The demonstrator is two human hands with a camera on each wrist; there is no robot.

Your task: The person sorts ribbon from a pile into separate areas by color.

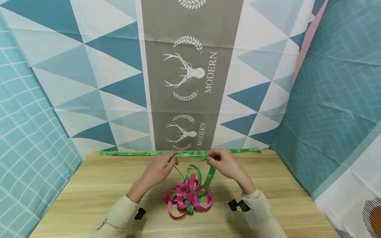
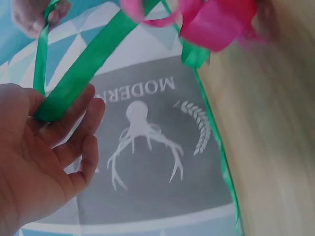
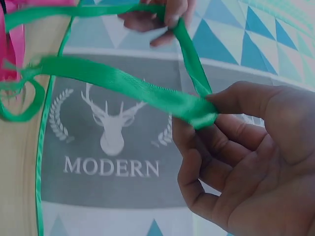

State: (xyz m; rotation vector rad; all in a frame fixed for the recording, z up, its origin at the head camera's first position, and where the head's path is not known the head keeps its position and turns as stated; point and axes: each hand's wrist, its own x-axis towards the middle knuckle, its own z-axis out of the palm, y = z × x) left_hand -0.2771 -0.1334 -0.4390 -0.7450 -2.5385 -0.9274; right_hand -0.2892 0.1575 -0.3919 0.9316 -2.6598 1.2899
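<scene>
A green satin ribbon is stretched between both hands above the table. My left hand pinches it between thumb and index finger, and a length hangs down from there. My right hand pinches the same ribbon a short way to the right, where it folds and drops toward the heap. Below and between the hands lies a loose tangle of pink ribbon with green loops mixed in. Another green ribbon strip lies straight along the table's back edge, passing behind both hands.
The wooden table ends at a patterned cloth backdrop with deer heads and triangles. Blue-green cloth hangs on the right side, and light blue checked cloth on the left. Small black devices are strapped at both wrists.
</scene>
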